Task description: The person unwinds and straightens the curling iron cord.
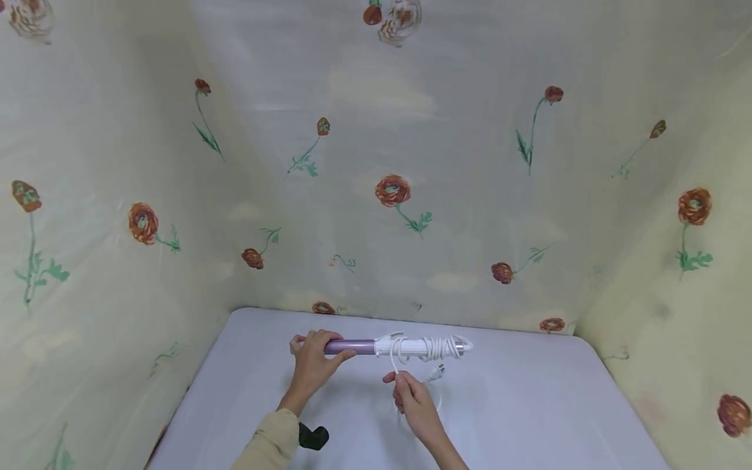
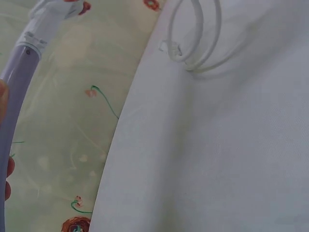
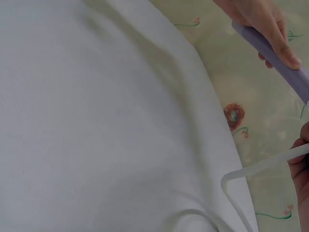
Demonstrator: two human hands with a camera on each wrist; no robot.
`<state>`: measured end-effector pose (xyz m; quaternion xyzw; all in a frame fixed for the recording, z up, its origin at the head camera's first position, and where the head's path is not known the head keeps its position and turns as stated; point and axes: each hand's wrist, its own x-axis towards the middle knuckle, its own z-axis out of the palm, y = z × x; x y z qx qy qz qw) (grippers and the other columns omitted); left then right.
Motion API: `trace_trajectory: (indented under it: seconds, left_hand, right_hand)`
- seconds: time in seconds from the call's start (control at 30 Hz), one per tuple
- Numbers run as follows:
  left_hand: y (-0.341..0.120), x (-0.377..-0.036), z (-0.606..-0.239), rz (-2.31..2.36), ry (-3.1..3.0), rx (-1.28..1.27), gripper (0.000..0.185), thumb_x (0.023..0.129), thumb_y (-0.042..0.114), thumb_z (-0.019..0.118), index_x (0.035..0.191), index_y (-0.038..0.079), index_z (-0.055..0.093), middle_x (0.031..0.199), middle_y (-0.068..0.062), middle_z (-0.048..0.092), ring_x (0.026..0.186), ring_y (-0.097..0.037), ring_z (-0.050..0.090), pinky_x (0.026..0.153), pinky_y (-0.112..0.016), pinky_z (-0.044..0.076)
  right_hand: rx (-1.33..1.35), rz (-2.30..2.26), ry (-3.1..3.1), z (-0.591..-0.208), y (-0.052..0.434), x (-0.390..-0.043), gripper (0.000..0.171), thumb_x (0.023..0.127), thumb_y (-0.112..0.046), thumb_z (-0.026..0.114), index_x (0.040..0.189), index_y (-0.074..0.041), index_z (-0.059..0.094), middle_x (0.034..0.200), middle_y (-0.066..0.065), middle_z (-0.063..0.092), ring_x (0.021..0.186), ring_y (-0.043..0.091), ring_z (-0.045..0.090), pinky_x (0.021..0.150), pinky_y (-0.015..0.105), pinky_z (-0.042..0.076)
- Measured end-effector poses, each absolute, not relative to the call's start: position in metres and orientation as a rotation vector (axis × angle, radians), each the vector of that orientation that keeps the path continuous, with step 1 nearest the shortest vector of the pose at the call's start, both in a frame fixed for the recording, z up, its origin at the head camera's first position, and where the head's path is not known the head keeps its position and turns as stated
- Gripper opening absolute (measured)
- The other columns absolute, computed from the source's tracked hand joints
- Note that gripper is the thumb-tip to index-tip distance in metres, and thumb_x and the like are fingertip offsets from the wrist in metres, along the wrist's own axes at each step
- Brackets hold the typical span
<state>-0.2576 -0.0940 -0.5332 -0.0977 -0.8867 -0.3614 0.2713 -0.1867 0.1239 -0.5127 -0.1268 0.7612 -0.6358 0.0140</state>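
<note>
Left hand (image 1: pixel 315 356): fingers curled round the purple end (image 1: pixel 356 347) of a purple-and-white, rod-shaped appliance (image 1: pixel 383 346), lower centre of the head view. Right hand (image 1: pixel 414 401): fingertips partly hidden, apparently pinching its slim white cord (image 1: pixel 440 348). The appliance should be stiff, light, smooth, best gripped by the purple end; the cord, pliant.

white surface (image 1: pixel 529 398) with rounded far corners, pale sheet (image 1: pixel 458 215) rising behind it and along both sides, red-orange flowers (image 1: pixel 392 190) on green stems (image 1: pixel 533 127) scattered over the sheet, cream patches (image 1: pixel 452 282) among them
</note>
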Motion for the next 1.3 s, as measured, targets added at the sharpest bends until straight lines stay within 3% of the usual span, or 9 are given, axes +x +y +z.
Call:
trace_trajectory:
  seconds: [0.13, 0.3, 0.5, 0.6, 0.67, 0.8, 0.97, 1.2, 1.3]
  left_hand:
    - [-0.095, -0.250, -0.539, -0.973, -2.428, -0.213, 0.041, 0.069, 0.045, 0.080, 0.095, 0.016, 0.068, 0.087, 0.001, 0.069, 0.083, -0.015, 0.052, 0.094, -0.053, 0.017]
    - [-0.098, -0.243, -0.545, -0.959, -2.467, -0.197, 0.041, 0.069, 0.047, 0.079, 0.094, 0.016, 0.067, 0.086, 0.002, 0.068, 0.081, -0.014, 0.051, 0.092, -0.052, 0.019]
    - [-0.100, -0.243, -0.544, -0.930, -2.454, -0.234, 0.040, 0.069, 0.046, 0.080, 0.092, 0.016, 0.067, 0.085, 0.001, 0.068, 0.080, -0.016, 0.051, 0.093, -0.052, 0.018]
    - [-0.101, -0.246, -0.542, -0.906, -2.452, -0.231, 0.041, 0.069, 0.046, 0.080, 0.093, 0.016, 0.067, 0.085, 0.000, 0.068, 0.080, -0.016, 0.051, 0.094, -0.053, 0.018]
    - [-0.103, -0.248, -0.541, -0.884, -2.444, -0.236, 0.041, 0.069, 0.046, 0.080, 0.093, 0.016, 0.067, 0.085, 0.000, 0.068, 0.080, -0.016, 0.050, 0.094, -0.054, 0.019]
    - [-0.106, -0.250, -0.538, -0.854, -2.448, -0.267, 0.040, 0.069, 0.046, 0.079, 0.092, 0.015, 0.067, 0.084, 0.000, 0.068, 0.079, -0.016, 0.051, 0.094, -0.053, 0.019]
    - [-0.106, -0.249, -0.537, -0.837, -2.504, -0.316, 0.042, 0.069, 0.050, 0.078, 0.092, 0.017, 0.067, 0.086, 0.003, 0.068, 0.082, -0.015, 0.052, 0.095, -0.051, 0.019]
    - [-0.107, -0.246, -0.541, -0.984, -2.574, -0.429, 0.037, 0.071, 0.046, 0.079, 0.095, 0.021, 0.067, 0.089, 0.006, 0.067, 0.084, -0.012, 0.050, 0.097, -0.050, 0.017]
    - [-0.107, -0.245, -0.540, -1.116, -2.604, -0.479, 0.035, 0.072, 0.045, 0.077, 0.097, 0.023, 0.067, 0.093, 0.006, 0.067, 0.086, -0.012, 0.050, 0.096, -0.048, 0.015]
  right_hand:
    - [-0.354, -1.913, 2.496, -0.508, 0.123, -0.175, 0.030, 0.102, -0.014, 0.039, 0.098, 0.003, 0.063, 0.059, -0.001, 0.040, 0.049, 0.000, 0.036, 0.045, 0.019, 0.033]
    - [-0.337, -1.810, 2.670, -0.527, 0.127, -0.178, 0.025, 0.100, -0.018, 0.045, 0.093, -0.008, 0.067, 0.059, -0.005, 0.038, 0.049, -0.002, 0.031, 0.045, 0.021, 0.031]
    - [-0.578, -1.576, 2.957, -0.523, 0.143, -0.190, 0.019, 0.097, -0.016, 0.052, 0.085, -0.014, 0.067, 0.054, -0.015, 0.032, 0.046, -0.006, 0.026, 0.045, 0.016, 0.027]
    - [-0.707, -1.389, 3.144, -0.511, 0.152, -0.199, 0.011, 0.094, -0.014, 0.058, 0.087, -0.014, 0.066, 0.053, -0.015, 0.037, 0.047, -0.005, 0.028, 0.045, 0.015, 0.026]
    - [-0.762, -1.276, 3.257, -0.503, 0.158, -0.206, 0.002, 0.092, -0.014, 0.061, 0.091, -0.012, 0.063, 0.058, -0.013, 0.051, 0.051, -0.007, 0.041, 0.047, 0.013, 0.032]
    - [-0.817, -1.077, 3.344, -0.487, 0.172, -0.218, 0.010, 0.089, -0.015, 0.065, 0.096, -0.013, 0.058, 0.065, -0.008, 0.060, 0.053, -0.002, 0.047, 0.049, 0.015, 0.036]
    - [-0.942, -0.870, 3.329, -0.472, 0.201, -0.240, 0.010, 0.088, -0.022, 0.066, 0.096, -0.019, 0.060, 0.065, -0.010, 0.060, 0.050, -0.002, 0.034, 0.048, 0.017, 0.031]
    - [-0.780, -0.925, 3.215, -0.473, 0.246, -0.258, 0.008, 0.089, -0.025, 0.065, 0.094, -0.021, 0.061, 0.069, -0.008, 0.061, 0.058, 0.001, 0.047, 0.058, 0.021, 0.043]
    - [-0.653, -1.113, 3.098, -0.485, 0.253, -0.257, 0.007, 0.091, -0.025, 0.061, 0.095, -0.019, 0.062, 0.066, -0.005, 0.058, 0.057, 0.002, 0.047, 0.056, 0.021, 0.042]
